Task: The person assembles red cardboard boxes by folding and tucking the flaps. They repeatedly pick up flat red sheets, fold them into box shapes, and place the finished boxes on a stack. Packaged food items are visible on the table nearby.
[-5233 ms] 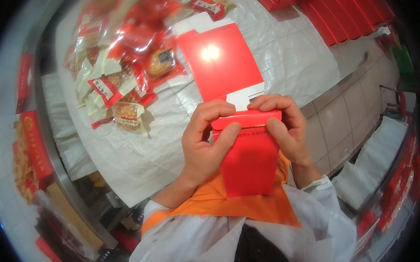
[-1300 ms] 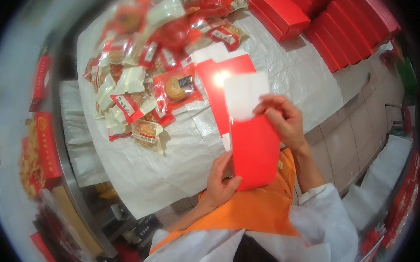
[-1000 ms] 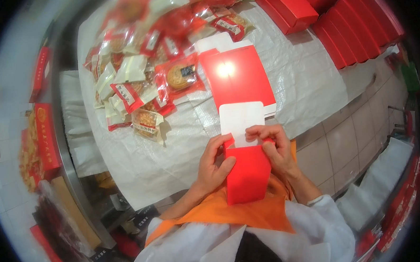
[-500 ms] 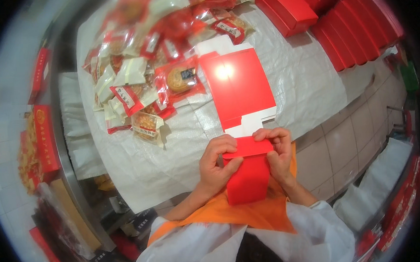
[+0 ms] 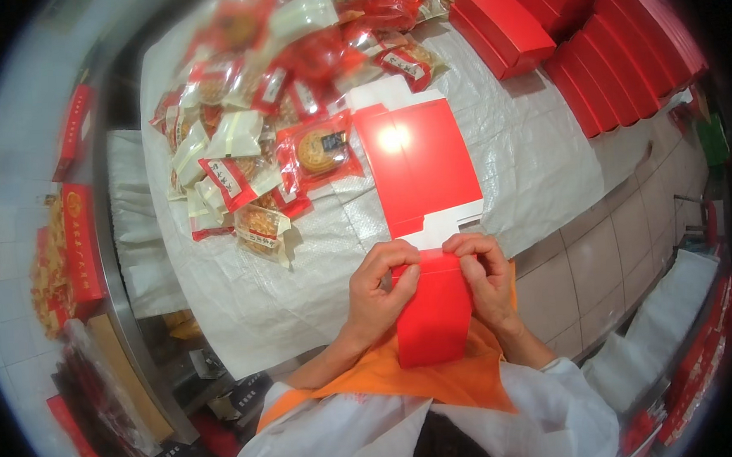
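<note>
A red cardboard box point(image 5: 433, 316) stands close against my body, over the orange apron. My left hand point(image 5: 383, 285) pinches its upper left corner between thumb and curled fingers. At the upper right corner, my right hand point(image 5: 486, 276) grips the same box with bent fingers. The box's far top edge lies between both sets of fingertips; its inside is hidden. Just beyond the hands, a flat unfolded red carton point(image 5: 420, 163) with white flaps lies on the white sheet.
Many wrapped pastries pile up at the far left, among them a red-trimmed packet point(image 5: 321, 152) nearest the flat carton. Folded red boxes point(image 5: 622, 58) stand in rows at the far right. A white plastic sheet point(image 5: 528, 170) covers the table; tiled floor point(image 5: 551, 285) shows at right.
The red flap that stood raised at the box's top now lies level with the box. Both hands have shifted slightly toward my body, still gripping the corners.
</note>
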{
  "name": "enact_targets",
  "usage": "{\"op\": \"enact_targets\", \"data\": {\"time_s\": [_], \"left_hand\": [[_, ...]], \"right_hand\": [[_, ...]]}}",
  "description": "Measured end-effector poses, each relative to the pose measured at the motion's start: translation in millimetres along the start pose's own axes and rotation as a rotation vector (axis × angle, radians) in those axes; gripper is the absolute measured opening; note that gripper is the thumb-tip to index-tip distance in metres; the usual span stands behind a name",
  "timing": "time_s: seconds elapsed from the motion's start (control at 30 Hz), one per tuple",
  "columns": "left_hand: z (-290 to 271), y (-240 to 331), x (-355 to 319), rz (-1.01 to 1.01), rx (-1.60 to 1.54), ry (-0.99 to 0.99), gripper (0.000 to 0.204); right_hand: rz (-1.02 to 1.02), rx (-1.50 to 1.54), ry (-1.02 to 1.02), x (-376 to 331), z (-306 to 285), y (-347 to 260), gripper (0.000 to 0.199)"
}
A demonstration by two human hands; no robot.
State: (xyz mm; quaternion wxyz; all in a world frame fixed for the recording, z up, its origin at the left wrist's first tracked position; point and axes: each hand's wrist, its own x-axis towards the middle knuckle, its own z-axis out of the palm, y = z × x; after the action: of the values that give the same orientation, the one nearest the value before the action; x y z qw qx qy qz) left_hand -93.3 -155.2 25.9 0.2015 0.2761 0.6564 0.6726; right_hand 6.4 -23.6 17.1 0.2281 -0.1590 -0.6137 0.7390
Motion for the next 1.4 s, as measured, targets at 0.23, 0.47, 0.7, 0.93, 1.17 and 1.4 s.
{"op": "enact_targets", "data": {"time_s": [0.23,0.47,0.7,0.93,1.17,1.4], "left_hand": [[-3.5,-5.3,-8.4,0.056,0.065,-0.045,0.010],[1.2,-6.6,-0.9,0.027,-0.001,-0.116,0.011],[5.3,15.1,34.0,-0.066,-0.143,0.236,0.012],[-21.1,-19.7,33.2,-0.116,-0.139,0.336,0.012],[-29.0,-72.5,25.0,-0.131,0.016,0.418,0.011],[-27.9,-76.6,24.7,-0.034,0.129,0.370,0.010]], "right_hand": [[0.004,-0.024,-0.065,-7.0,-12.5,9.6,0.010],[0.229,-0.325,-0.411,18.3,-40.2,-29.6,0.017],[0.325,-0.327,-0.257,89.1,-93.3,-72.1,0.023],[0.034,0.457,0.305,203.0,-131.3,-69.7,0.034],[0.179,0.610,0.456,257.8,-146.1,-37.5,0.041],[0.196,0.544,0.435,251.9,-141.4,-40.3,0.044]]}}
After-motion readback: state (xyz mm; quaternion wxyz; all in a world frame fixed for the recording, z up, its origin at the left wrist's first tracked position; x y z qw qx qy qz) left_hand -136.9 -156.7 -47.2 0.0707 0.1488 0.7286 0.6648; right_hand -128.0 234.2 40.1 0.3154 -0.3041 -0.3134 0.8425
